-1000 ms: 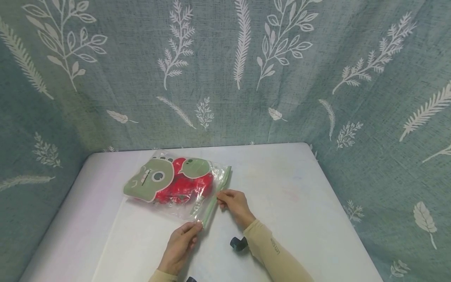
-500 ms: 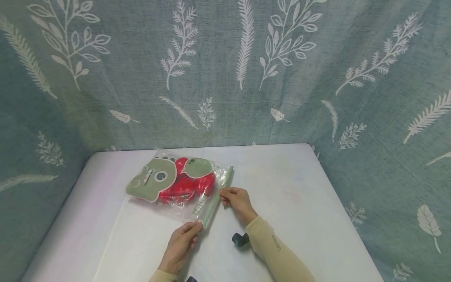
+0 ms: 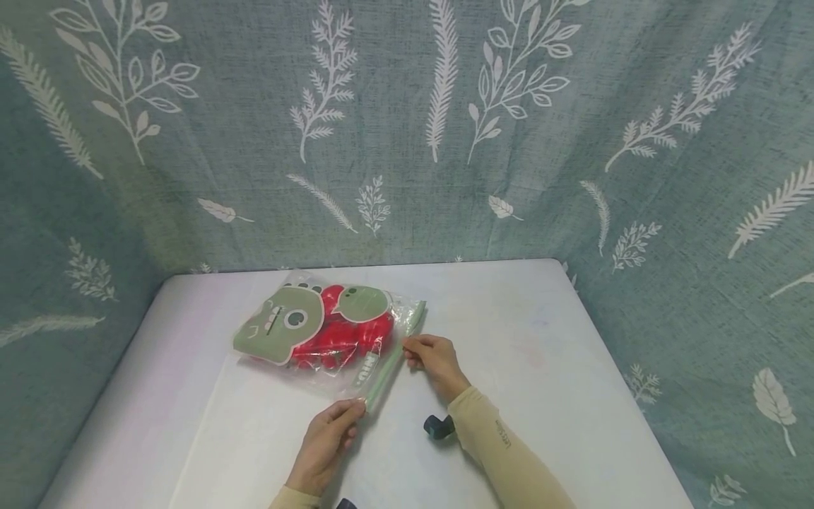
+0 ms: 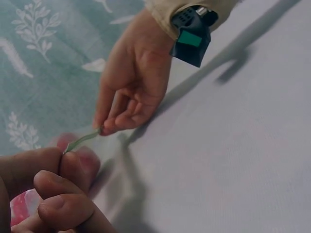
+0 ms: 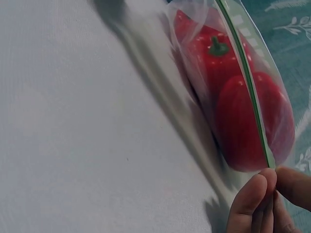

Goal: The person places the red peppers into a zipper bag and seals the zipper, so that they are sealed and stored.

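Observation:
A clear zip bag (image 3: 331,332) printed with green cartoon dinosaurs lies on the white table (image 3: 540,367). Red bell peppers (image 5: 243,97) fill it. Its green zip strip (image 3: 388,367) runs along the right edge. My left hand (image 3: 346,417) pinches the near end of the strip between thumb and fingers. My right hand (image 3: 413,348) pinches the strip further along, towards its far end. In the left wrist view the strip (image 4: 82,141) stretches between my left fingertips (image 4: 58,167) and the right hand (image 4: 104,127). The right wrist view shows the strip (image 5: 243,73) and my right fingertips (image 5: 260,187) on it.
A teal curtain with white leaf prints (image 3: 445,127) hangs close behind and on both sides of the table. A black wrist camera (image 3: 437,426) sits under my right forearm. Bare tabletop lies to the right of the bag and in front of it.
My right hand has slid along the zip strip away from me, towards the bag's far corner. The left hand keeps its pinch at the near end.

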